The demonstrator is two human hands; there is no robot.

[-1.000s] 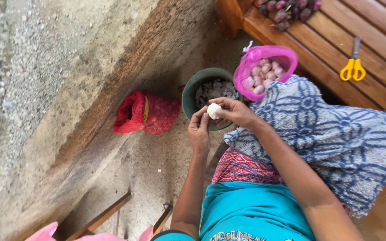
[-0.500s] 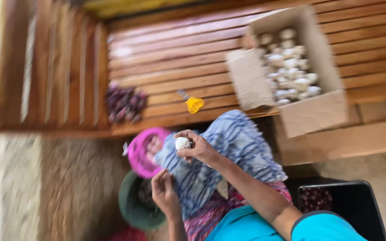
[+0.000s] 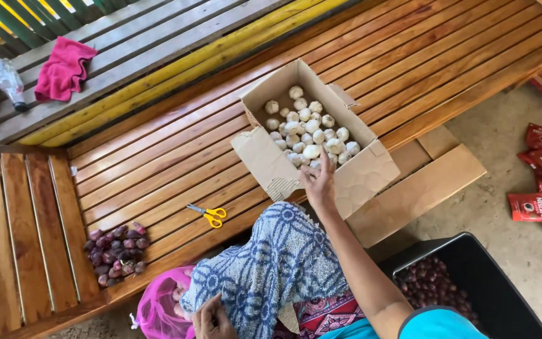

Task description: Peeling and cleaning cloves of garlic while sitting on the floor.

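Right hand (image 3: 318,183) was at the lap 1 s ago, pinching 1 white garlic bulb with the left hand (image 3: 211,320) just beside it; 0.5 s ago it had the bulb lifted over the blue patterned cloth (image 3: 277,267). Now the right arm is stretched far, fingers at the near edge of the cardboard box (image 3: 371,172), touching the garlic heap (image 3: 308,132); no separate bulb visible in the fingers. Left hand has dropped near, by the pink mesh bag (image 3: 158,307). Head view swung from the ground & green bowl up to the wooden bench (image 3: 158,169), w/ box now centre.
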